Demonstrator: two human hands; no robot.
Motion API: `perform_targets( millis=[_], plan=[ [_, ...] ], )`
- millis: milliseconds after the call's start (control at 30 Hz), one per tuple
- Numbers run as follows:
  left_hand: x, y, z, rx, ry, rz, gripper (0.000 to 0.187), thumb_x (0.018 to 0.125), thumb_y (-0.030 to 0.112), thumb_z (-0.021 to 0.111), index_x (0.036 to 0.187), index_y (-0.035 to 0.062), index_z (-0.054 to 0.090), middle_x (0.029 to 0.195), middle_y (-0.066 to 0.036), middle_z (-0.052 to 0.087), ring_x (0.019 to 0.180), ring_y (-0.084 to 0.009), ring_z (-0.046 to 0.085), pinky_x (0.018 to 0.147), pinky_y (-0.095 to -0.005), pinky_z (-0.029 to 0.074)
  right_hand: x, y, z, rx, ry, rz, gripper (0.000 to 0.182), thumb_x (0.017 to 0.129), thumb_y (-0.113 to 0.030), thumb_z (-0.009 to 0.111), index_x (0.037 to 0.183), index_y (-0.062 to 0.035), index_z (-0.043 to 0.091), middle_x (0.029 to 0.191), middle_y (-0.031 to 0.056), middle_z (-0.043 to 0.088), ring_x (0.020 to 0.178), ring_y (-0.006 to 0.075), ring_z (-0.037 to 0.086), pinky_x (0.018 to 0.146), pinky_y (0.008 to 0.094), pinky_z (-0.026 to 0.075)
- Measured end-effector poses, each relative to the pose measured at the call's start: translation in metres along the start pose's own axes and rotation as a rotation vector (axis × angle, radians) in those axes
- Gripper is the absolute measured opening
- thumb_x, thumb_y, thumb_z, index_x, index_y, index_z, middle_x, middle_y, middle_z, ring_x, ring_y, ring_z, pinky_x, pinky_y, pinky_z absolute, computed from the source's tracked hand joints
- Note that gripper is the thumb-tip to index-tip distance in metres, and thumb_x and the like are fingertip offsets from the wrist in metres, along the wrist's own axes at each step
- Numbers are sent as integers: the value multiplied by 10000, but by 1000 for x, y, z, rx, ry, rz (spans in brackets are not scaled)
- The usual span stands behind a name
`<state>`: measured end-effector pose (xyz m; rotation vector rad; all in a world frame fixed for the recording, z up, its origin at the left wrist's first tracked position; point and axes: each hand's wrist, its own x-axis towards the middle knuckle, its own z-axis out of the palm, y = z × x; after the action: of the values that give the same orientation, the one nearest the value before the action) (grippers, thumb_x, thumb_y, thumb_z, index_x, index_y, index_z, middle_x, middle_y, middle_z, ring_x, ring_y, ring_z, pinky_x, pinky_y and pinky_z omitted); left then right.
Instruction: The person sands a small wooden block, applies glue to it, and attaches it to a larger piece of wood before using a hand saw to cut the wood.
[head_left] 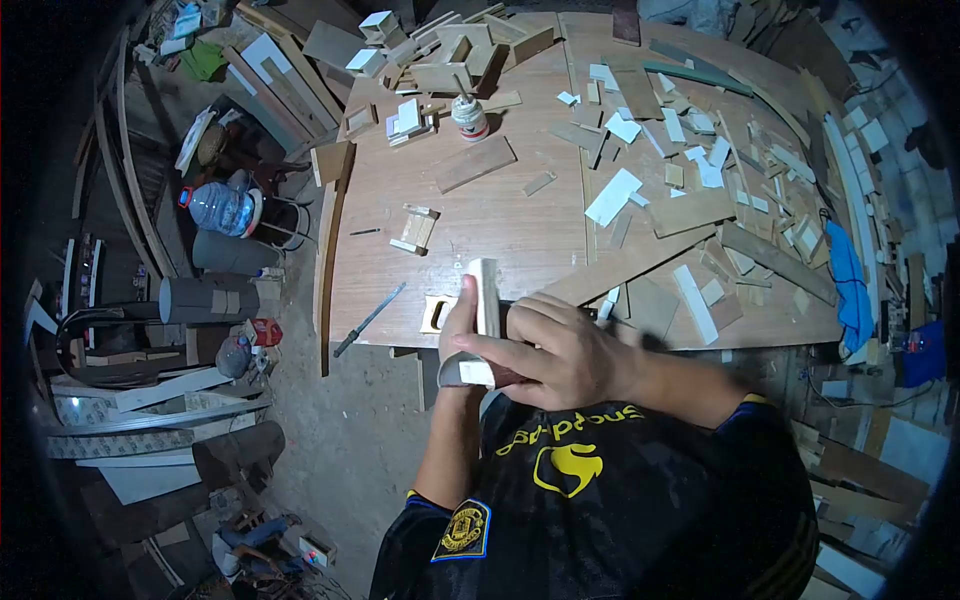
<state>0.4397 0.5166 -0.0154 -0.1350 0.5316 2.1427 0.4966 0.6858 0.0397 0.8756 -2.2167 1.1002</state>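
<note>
Upright between my hands is a pale wooden piece (486, 298). My left hand (459, 328) is closed on it, thumb along its left side. My right hand (568, 352) presses against the piece from the right, fingers curled round a dark reddish-brown sheet (508, 380), partly hidden. A curled grey strip with a white patch (474, 373) shows below the fingers. Just left of my hands, a light wooden piece with a dark opening (434, 313) lies at the table edge. A small wooden frame (414, 229) rests farther up the table.
On the table (380, 280) are a thin blue-grey tool (370, 318), a glue jar (468, 118) with a stick in it, and a flat board (476, 165). Wood offcuts crowd the right side. Wooden boxes (455, 70) stand at the back. A long plank (333, 250) lines the left edge.
</note>
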Motion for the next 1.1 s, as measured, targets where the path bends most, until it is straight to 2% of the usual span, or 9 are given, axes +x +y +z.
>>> perform_targets(
  millis=[133,233,267,300,433,633,767,933,1100],
  plan=[
    [-3,-18,-1,1456,181,590,314,1003,213,411,1139,-9,585,987,-103,657,908,-209,636,825,-322,513,12,38,-11,-189,100,92,622,737,-201,749,1304,-44,547,751,43,457,648,186,489,571,354,407],
    [-2,-27,27,563,419,453,355,1019,312,436,1048,9,619,931,-98,668,835,-173,642,728,-310,521,7,24,-5,-130,45,4,598,725,-208,755,1283,-89,573,744,38,467,628,179,484,556,352,410],
    [-1,-2,41,289,494,-58,415,1010,416,462,1024,36,629,835,-76,651,726,-164,633,648,-305,518,2,9,2,-55,37,-82,619,709,-226,770,1292,-133,584,714,17,447,600,167,464,524,344,391],
    [-3,6,33,103,134,-22,448,1001,463,466,1034,48,632,783,-56,635,670,-165,627,623,-294,523,1,-5,6,64,21,-113,641,698,-228,778,1304,-153,586,696,10,439,580,167,450,508,338,381],
    [-3,-8,31,607,410,369,405,1003,435,476,1012,61,631,797,-54,639,683,-158,627,624,-297,520,10,27,-8,-206,81,3,688,671,-230,787,1324,-164,577,688,0,451,582,161,462,515,325,391],
    [-15,9,27,303,334,61,430,992,448,490,974,45,639,770,-53,650,655,-140,636,542,-271,507,3,-10,10,32,4,-115,499,695,-228,755,1183,-199,656,680,-7,465,575,154,492,494,324,387],
    [-15,10,-11,1399,209,391,299,969,272,506,1067,7,601,884,-80,656,759,-157,644,647,-295,525,21,36,-5,-188,200,84,508,685,-255,760,1174,-155,663,678,2,429,578,171,482,498,341,376],
    [-24,11,2,682,335,38,421,1026,371,433,1032,7,645,859,-65,660,758,-128,595,681,-305,480,5,-2,9,-89,39,-71,525,691,-304,767,1198,-213,664,672,-2,428,588,154,483,511,333,385],
    [-27,13,-11,1494,23,612,237,903,144,556,1057,-25,621,985,-162,659,867,-284,637,758,-364,488,20,21,10,-183,110,3,552,693,-304,766,1217,-176,650,622,-11,403,543,167,448,486,341,378]
  ],
)
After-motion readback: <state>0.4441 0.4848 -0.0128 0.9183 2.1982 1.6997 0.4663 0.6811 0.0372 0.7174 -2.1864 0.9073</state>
